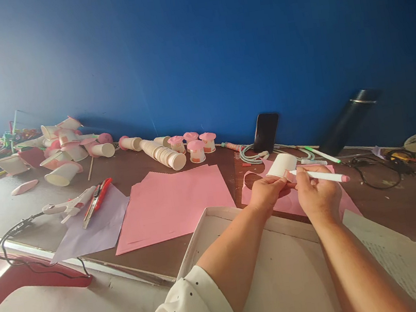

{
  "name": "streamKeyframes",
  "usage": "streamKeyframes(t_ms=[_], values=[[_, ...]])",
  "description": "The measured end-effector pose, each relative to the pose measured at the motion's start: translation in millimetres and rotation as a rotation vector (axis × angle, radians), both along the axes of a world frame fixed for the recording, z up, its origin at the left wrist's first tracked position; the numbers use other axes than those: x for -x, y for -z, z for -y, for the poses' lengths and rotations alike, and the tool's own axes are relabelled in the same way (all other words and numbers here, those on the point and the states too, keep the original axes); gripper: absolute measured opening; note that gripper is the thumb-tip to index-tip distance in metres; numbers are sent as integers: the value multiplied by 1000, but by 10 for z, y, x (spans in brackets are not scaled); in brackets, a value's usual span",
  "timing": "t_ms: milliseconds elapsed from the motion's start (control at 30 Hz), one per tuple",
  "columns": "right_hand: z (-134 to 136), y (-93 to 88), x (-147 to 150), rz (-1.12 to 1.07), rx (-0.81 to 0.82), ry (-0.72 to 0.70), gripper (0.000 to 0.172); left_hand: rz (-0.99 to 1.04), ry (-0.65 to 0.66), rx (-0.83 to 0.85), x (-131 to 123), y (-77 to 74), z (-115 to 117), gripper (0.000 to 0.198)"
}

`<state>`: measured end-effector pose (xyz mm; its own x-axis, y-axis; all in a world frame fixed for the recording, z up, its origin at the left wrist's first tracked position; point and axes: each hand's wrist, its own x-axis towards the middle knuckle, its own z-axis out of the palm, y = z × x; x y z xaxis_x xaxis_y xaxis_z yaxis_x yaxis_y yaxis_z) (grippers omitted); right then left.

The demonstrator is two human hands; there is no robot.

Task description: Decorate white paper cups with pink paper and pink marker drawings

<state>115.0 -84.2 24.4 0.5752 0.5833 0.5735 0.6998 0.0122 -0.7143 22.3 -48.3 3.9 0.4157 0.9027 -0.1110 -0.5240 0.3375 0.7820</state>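
- Blue wall [193, 54] fills the backdrop, and along its foot runs a brown counter [128, 170], busy from end to end!
- Centre of the action: a white paper cup [284, 163], out ahead over a cut pink sheet [350, 203], just beyond the left hand [266, 194].
- Right hand [322, 199] next, fingers pinching a white marker [326, 176] like a pen, its pink end pointing right, its other end up by the cup.
- Left fingers sit close together at the cup's near side; whether they grip its rim or a small pink piece, I can't tell.
- Step in hand, by my reading: close work with the marker at the cup. Such a move calls for a steady left hold and a light, controlled right wrist.
- And how does the cup look? Plain white on the side we see, smooth, narrower at the top, a touch tilted; its mouth is hidden.
- Over by the wall, four pink-topped cups [197, 151] stand grouped, with reddish marks on their sides, right beside a long nested cup stack [163, 155] lying down.
- Further left, a red utility knife [99, 198] and a glue gun [72, 203] share a lavender sheet [97, 230].
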Motion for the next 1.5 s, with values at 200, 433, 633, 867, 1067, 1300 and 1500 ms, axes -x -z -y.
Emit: streamKeyframes(t_ms=[200, 433, 633, 867, 1067, 1300, 1500], values=[[11, -27, 11, -34, 23, -26, 23, -11, -16, 34, 8, -29, 11, 16], [6, -19, 9, -9, 20, -37, 21, -5, -8, 10, 7, -9, 6, 18], [13, -22, 8, -2, 39, -33, 23, 15, -15, 2, -6, 23, -10, 22], [13, -16, 9, -6, 52, -31, 24, 25, -30, 11, -19, 37, -16, 19], [17, -19, 16, 13, 68, -31, 24, 25, -32, 16, -15, 29, -13, 20], [7, -4, 5, 35, 62, -29, 25, 25, -42, 24, -30, 18, -10, 16], [13, -1, 16, 24, 72, -24, 24, 46, -40, 23, -35, 24, -9, 14]])
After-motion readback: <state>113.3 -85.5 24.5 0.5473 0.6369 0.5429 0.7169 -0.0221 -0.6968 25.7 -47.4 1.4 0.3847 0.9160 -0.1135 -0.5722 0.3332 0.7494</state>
